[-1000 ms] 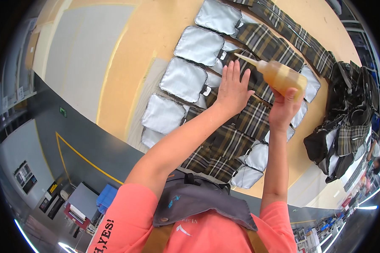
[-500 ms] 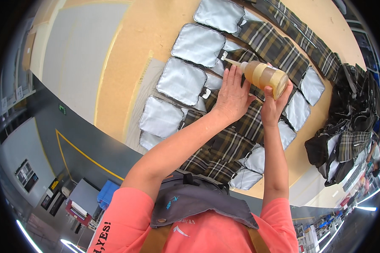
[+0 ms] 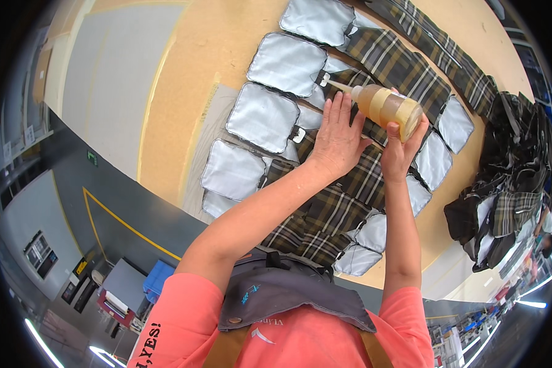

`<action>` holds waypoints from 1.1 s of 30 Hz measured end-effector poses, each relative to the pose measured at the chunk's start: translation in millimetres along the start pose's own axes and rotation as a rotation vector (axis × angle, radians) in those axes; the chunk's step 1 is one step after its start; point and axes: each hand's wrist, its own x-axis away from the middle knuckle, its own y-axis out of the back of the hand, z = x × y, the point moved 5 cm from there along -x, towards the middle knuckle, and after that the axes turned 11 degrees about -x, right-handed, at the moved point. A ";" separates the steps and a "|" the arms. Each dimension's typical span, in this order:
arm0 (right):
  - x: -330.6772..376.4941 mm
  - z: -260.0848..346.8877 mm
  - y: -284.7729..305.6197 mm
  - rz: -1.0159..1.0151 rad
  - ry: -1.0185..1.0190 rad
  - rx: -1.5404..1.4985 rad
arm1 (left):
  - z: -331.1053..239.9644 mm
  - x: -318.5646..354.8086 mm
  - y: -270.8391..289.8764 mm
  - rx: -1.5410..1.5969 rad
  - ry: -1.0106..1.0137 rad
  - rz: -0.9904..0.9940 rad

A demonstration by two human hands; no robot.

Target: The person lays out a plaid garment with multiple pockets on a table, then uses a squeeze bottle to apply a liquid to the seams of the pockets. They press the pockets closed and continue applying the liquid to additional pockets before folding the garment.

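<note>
A translucent squeeze bottle of amber liquid (image 3: pixel 381 104), with a tan band and a long pale tapered nozzle (image 3: pixel 340 85), lies tilted in the right hand (image 3: pixel 401 150), its tip at a small white tab (image 3: pixel 325 80). Under the flat left hand (image 3: pixel 338 141), overlapping dark plaid fabric pieces (image 3: pixel 398 61) lie in a slanting row, dark-edged silvery rectangular panels (image 3: pixel 287 64) at both ends.

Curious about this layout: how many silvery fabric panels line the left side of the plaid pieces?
5 visible, descending: top panel at the upper edge, second panel, third panel, fourth panel, and bottom panel, partly covered. Others may be hidden.
</note>
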 end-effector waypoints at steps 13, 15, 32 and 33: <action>5.8 -7.4 3.6 -0.027 -0.072 0.008 | -0.8 -1.6 2.8 -0.022 -0.008 0.028; 5.1 -9.2 4.2 -0.060 -0.198 -0.179 | -1.4 -1.8 1.3 -0.009 -0.002 0.057; -80.6 49.9 54.7 -0.345 -0.068 -0.769 | 5.3 -121.6 11.2 -0.107 0.022 -0.244; -81.1 44.7 52.7 -0.324 -0.057 -0.697 | 4.2 -122.4 5.4 -0.129 0.018 -0.213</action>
